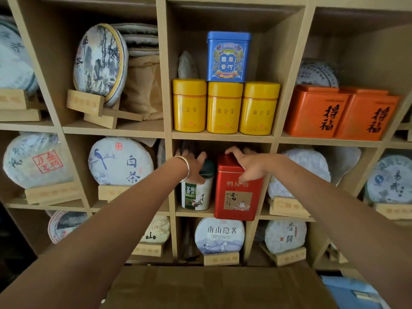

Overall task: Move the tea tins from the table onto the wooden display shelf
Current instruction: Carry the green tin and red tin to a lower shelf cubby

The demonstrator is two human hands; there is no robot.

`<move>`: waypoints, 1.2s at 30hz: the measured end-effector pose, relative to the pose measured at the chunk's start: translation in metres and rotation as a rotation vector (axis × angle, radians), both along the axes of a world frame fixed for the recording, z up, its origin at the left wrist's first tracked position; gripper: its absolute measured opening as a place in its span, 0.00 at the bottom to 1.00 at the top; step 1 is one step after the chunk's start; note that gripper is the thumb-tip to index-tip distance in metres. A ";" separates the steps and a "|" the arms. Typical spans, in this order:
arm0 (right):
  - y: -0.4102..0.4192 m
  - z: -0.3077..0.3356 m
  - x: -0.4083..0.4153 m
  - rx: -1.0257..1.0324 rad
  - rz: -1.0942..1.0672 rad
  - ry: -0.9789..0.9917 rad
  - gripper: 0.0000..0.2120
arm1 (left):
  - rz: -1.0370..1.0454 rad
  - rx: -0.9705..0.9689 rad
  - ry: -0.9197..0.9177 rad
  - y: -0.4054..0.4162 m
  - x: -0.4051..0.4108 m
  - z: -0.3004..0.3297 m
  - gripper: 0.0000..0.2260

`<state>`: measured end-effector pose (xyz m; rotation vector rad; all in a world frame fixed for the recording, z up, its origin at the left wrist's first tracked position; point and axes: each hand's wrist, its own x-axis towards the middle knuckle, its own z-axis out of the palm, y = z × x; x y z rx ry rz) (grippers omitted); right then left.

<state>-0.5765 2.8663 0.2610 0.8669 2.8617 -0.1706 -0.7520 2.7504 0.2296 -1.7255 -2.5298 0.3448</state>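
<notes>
Tall red rectangular tea tin (pixel 237 188) upright in the middle cubby of the pale wooden display shelf (pixel 221 137), long axis vertical, printed face toward the camera, base overhanging the front edge of the cubby floor. Right hand (pixel 247 164) clamped over its top right corner, fingers (pixel 233 150) curled across the lid and thumb down the front face. Just left of it, touching or nearly so, a white cylindrical tea tin with a dark green lid (pixel 197 189), also upright, label forward. Left hand (pixel 191 167), silver bangle (pixel 185 168) at the wrist, wrapped round the lid and upper body of that tin, fingers spread loosely about it.

One cubby up: three yellow tins (pixel 225 108) in a row, front faces outward, with a blue square tin (pixel 227 56) stacked on the middle one. To the right of those, two orange tins (pixel 341 112) side by side. Paper-wrapped round tea cakes (pixel 120 161) on small wooden stands in the cubbies left, right and below, close on both sides of the middle cubby but parted from it by the shelf uprights. Brown cardboard surface (pixel 211 286) across the bottom of the view, beneath both forearms.
</notes>
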 end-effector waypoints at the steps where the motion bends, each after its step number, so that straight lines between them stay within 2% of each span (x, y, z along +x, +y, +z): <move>1: 0.000 -0.001 0.001 -0.001 0.004 0.011 0.45 | -0.004 0.004 -0.008 -0.001 -0.002 0.000 0.37; 9: 0.002 -0.004 0.004 -0.010 0.014 0.064 0.44 | -0.095 0.054 -0.022 -0.003 -0.011 -0.005 0.35; 14: 0.003 -0.008 0.004 0.011 0.044 0.117 0.44 | -0.140 0.116 -0.133 -0.003 -0.013 -0.010 0.35; 18: 0.003 -0.012 0.004 0.044 0.077 0.158 0.44 | -0.136 0.134 -0.106 -0.002 -0.015 -0.016 0.37; 28: 0.006 -0.028 0.009 0.289 0.120 0.145 0.46 | -0.151 0.181 -0.076 -0.003 -0.013 -0.019 0.38; 33: -0.002 -0.027 0.006 0.495 0.166 0.141 0.47 | -0.210 0.199 -0.049 -0.006 -0.014 -0.016 0.40; 36: -0.004 -0.032 0.009 0.417 0.124 0.156 0.48 | -0.202 0.188 -0.029 -0.005 -0.014 -0.016 0.42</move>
